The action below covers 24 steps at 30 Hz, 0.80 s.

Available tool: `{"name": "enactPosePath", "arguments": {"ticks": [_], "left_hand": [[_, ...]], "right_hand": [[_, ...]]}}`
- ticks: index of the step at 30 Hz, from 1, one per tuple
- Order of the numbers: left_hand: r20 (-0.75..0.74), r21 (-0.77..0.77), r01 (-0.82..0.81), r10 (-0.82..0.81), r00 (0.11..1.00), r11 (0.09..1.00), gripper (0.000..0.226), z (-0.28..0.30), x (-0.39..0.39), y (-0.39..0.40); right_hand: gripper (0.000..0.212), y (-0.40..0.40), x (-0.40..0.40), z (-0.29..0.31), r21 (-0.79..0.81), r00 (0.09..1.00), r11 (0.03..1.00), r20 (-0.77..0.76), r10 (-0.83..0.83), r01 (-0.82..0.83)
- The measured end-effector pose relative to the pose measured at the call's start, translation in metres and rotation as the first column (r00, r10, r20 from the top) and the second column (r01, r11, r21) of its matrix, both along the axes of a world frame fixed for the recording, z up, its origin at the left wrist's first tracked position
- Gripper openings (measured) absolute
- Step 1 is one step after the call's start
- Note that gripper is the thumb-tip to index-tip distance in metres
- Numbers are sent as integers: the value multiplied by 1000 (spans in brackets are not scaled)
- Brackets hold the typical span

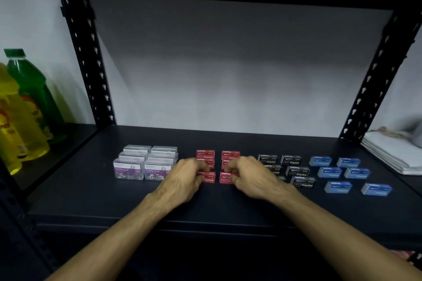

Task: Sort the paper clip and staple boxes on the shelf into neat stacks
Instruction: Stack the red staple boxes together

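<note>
Broadly, the shelf (pixel 91 201) carries four groups of boxes in a row, left to right: clear paper clip boxes (pixel 146 163), red staple boxes (pixel 206 155), black staple boxes (pixel 294 170) and blue staple boxes (pixel 347 174). The paper clip boxes sit packed in two tight columns; the red ones lie in two columns running front to back, a narrow gap between them; the black and blue ones lie loosely spread, apart from each other.

Both hands work on the red group. The left hand (pixel 185 178) has its fingers curled onto the front box of the left column (pixel 209 178), and the right hand (pixel 249 177) pinches the front box of the right column (pixel 225 178). Each grip thus closes on the box nearest the person, with the other reds lying straight behind it, away from the wrists. Each box's long axis runs left to right, across the line of the forearms.

Judging from this, the coming move is to lift or slide these front boxes back onto their columns; the rear boxes lie directly ahead and nothing lies between. The paper clip boxes stand just beside the left hand's knuckles, and the black boxes just beside the right wrist, so a sideways swing could knock either.

Off to the sides stand bottles (pixel 27 107) at left and folded white cloth (pixel 392 150) at right, both well apart.
</note>
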<state>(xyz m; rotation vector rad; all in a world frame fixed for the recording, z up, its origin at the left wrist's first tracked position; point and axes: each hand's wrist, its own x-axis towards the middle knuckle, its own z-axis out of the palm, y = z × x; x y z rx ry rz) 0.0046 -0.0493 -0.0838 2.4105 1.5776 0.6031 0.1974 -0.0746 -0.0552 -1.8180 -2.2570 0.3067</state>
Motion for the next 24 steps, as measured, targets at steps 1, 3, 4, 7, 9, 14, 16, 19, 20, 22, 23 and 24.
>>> {"name": "enactPosePath", "arguments": {"ticks": [1,3,4,7,9,14,16,19,20,22,23,24], "left_hand": [[9,-7,8,-7,1000,1000,26,0,-1,0],[10,-15,17,-17,1000,1000,25,1,-2,1],[8,-17,19,-19,1000,1000,25,1,-3,1],[16,-21,24,-24,1000,999,25,1,-5,0],[17,-19,27,-27,999,999,26,1,-5,-1],[12,-10,42,-42,999,999,26,2,-5,-3],[14,-9,43,-43,999,999,26,2,-6,-3],[14,-10,42,-42,999,999,26,2,-5,-2],[12,-9,42,-42,999,999,26,2,-5,-2],[13,-12,42,-42,999,999,26,1,-5,-2],[14,-16,43,-43,999,999,27,1,-5,-1],[13,-21,44,-44,999,999,27,0,-5,-1]], "right_hand": [[26,0,-1,-1,-1,1000,1000,-14,5,-5],[28,0,-2,-2,-7,999,1000,-34,13,-13],[28,0,-2,-2,-7,999,1000,-38,19,-19],[28,0,-1,-3,-7,998,999,-49,33,-33],[28,-1,-2,-3,-5,998,999,-50,37,-38],[28,-1,-2,-4,6,998,999,-53,41,-41],[29,-1,-1,-4,7,998,999,-54,41,-40],[30,0,-1,-5,4,998,999,-51,46,-46],[29,0,-1,-5,3,998,999,-51,47,-47],[29,0,0,-6,6,998,999,-51,48,-48],[29,0,0,-6,10,997,999,-51,49,-48],[30,0,0,-6,12,997,999,-52,49,-49]]}}
